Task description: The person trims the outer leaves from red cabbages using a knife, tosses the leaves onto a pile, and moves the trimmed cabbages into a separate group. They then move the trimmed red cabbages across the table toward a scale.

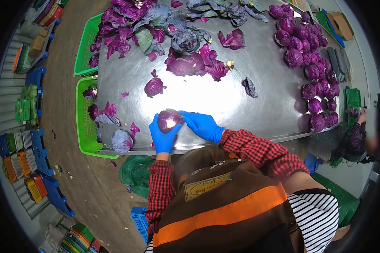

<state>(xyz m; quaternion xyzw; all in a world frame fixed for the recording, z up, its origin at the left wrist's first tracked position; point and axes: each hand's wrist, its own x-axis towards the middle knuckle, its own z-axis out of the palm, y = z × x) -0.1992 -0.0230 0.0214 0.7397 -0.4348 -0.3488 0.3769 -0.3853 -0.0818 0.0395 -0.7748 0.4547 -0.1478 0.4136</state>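
Observation:
Above the near edge of the steel table, my left hand (163,135) is wrapped around a red cabbage (166,118) from the left and below. The pale cut stem of this cabbage faces me. My right hand (202,125) has its fingers closed together, with the tips against the cabbage's upper right edge; whether anything small sits between them is hidden. Both hands wear blue gloves. Farther up the table lies another red cabbage (154,87). One with a dull bluish outer leaf (122,141) rests near the left corner.
Trimmed cabbages (311,71) are massed along the table's right side. Loose purple leaves (185,65) cover the far left and middle of the steel table (266,109). Green crates (83,120) stand against its left edge. A person's arm (362,117) shows at far right.

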